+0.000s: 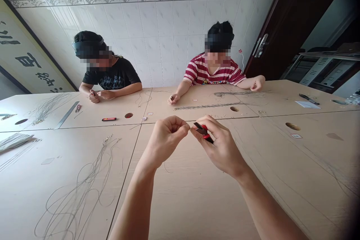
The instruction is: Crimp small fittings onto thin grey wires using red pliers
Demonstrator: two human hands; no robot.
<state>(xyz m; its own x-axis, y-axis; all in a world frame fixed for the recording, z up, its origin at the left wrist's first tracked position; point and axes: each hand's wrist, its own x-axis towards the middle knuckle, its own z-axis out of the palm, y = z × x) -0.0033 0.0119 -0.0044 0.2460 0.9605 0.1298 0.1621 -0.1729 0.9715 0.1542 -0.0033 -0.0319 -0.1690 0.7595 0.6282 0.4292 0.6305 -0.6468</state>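
head view: right hand holds pliers; packet at left, contents unclear.

Open tabletop below hands, looped cords obstructing left

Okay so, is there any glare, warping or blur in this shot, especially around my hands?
All in the head view: bright glare washes the left of the table; the door and sign lean, as wide-angle distortion might cause; the lower right edge darkens; left hand, right hand and pliers look fairly sharp, but the tiny piece between them is too small to identify.
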